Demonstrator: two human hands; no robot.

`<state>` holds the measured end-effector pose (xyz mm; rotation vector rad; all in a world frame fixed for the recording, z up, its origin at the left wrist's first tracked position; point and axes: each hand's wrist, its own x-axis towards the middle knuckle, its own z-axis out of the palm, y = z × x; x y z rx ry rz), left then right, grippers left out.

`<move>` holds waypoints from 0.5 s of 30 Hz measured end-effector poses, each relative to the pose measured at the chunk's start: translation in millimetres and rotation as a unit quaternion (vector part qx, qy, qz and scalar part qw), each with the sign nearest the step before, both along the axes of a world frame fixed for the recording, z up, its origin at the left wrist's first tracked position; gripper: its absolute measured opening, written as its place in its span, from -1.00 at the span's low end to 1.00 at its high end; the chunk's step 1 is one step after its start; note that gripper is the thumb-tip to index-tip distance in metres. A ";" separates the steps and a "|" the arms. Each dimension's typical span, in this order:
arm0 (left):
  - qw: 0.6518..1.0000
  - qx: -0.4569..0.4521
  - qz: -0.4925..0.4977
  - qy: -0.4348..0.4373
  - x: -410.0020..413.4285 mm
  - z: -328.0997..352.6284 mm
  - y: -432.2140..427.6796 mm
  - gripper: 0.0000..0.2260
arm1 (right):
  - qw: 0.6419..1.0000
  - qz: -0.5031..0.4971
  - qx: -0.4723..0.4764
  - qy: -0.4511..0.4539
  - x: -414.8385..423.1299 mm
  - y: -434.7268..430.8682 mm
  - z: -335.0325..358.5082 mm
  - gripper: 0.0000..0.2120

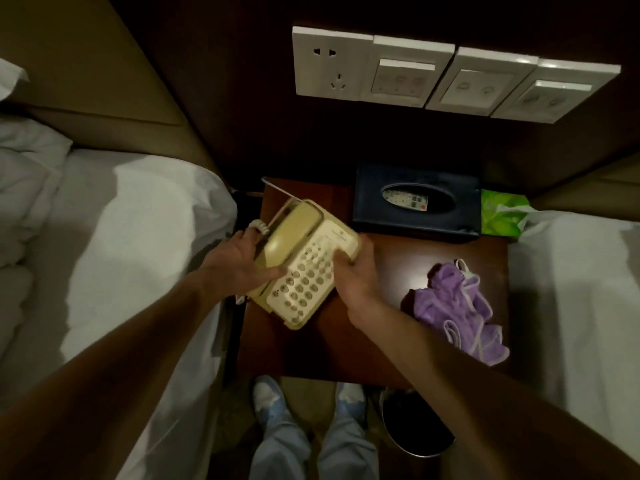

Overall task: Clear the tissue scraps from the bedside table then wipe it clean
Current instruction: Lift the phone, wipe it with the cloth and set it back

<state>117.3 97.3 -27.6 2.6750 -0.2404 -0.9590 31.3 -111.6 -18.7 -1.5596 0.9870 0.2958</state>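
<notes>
A cream desk telephone (pixel 304 261) is tilted over the left part of the dark wooden bedside table (pixel 374 341). My left hand (pixel 239 265) grips its left side by the handset, thumb across the keypad edge. My right hand (pixel 356 275) grips its right edge. A crumpled purple cloth (pixel 453 306) lies on the right part of the table, apart from both hands. No tissue scraps show on the tabletop.
A dark tissue box (pixel 415 199) with a remote control in its opening stands at the table's back. A green tissue pack (pixel 502 213) sits at its right. White beds flank the table. A dark waste bin (pixel 415 427) stands on the floor by my feet. Wall switches hang above.
</notes>
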 end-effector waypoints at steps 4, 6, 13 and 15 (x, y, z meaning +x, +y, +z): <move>0.999 0.004 0.032 -0.034 -1.5 -0.7 2.6 -0.17 | 0.999 -0.015 0.046 -0.018 5.1 5.9 -0.9 -0.29; 0.999 0.014 0.021 -0.042 -1.5 -0.6 2.1 -0.17 | 0.998 -0.017 0.050 -0.025 -14.5 12.1 -10.3 -0.22; 0.996 0.075 -0.012 -0.055 4.6 -0.6 -2.1 -0.18 | 0.999 -0.014 0.027 -0.044 -19.9 26.6 -12.0 -0.40; 0.995 0.081 -0.018 -0.056 4.1 0.4 -0.6 -0.20 | 0.999 -0.003 0.024 -0.041 -20.1 25.1 -9.9 -0.39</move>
